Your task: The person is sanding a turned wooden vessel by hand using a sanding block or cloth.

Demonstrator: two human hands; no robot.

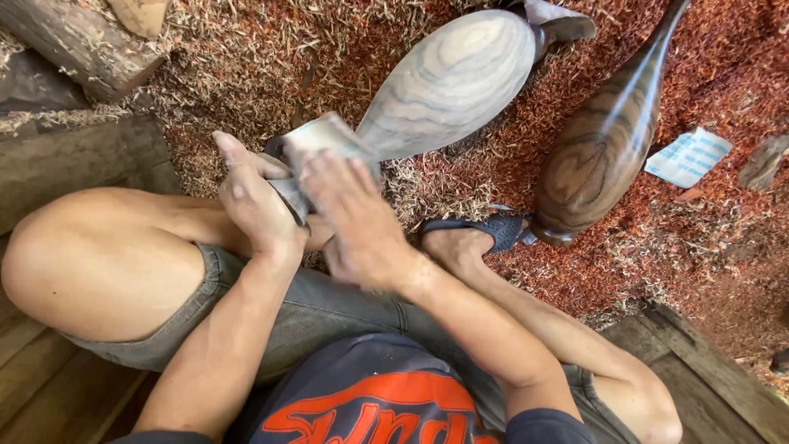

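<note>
Two bare hands meet at the near end of a pale, grey-grained wooden carving, a long rounded shape that lies slanting away to the far right on a floor of reddish wood shavings. The left hand is closed round the carving's narrow base, bracing it against the person's raised knee so it cannot roll. The right hand lies flat, fingers together, pressing a grey sheet, seemingly sandpaper, onto the base. A darker carving rests to the right, beside a sandalled foot. Logs lie far left.
</note>
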